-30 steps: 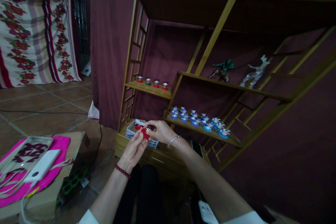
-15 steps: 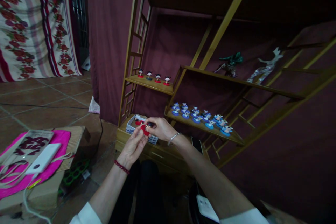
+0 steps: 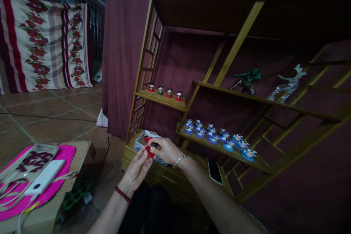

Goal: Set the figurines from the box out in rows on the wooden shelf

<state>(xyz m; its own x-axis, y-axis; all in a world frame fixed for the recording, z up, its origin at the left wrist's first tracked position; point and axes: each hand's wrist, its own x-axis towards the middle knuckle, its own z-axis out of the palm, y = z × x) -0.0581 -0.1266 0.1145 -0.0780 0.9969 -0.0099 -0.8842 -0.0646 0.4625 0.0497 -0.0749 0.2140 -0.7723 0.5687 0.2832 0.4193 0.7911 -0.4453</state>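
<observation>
Between my two hands is a small figurine (image 3: pixel 151 149) with a dark-haired head and a red round base. My left hand (image 3: pixel 138 166) pinches the red base, while the fingers of my right hand (image 3: pixel 166 150) close around the head from the other side. Just behind them, an open patterned box (image 3: pixel 139 144) holds more red pieces; my hands cover part of it. On the small left shelf (image 3: pixel 161 99) stands a short row of similar figurines (image 3: pixel 169 93) with red or dark bases.
Several blue-and-white figurines (image 3: pixel 213 137) crowd the lower right shelf. Above them are a dark green statuette (image 3: pixel 248 79) and a clear deer figure (image 3: pixel 287 84). A phone (image 3: pixel 214 171) lies on the cabinet top. At left, a white power bank (image 3: pixel 45 177) rests on pink cloth over a cardboard box (image 3: pixel 41 214).
The view has tilted up, so the shelves sit lower in it and the phone shows more fully. Both hands keep hold of the figurine in front of the box.
</observation>
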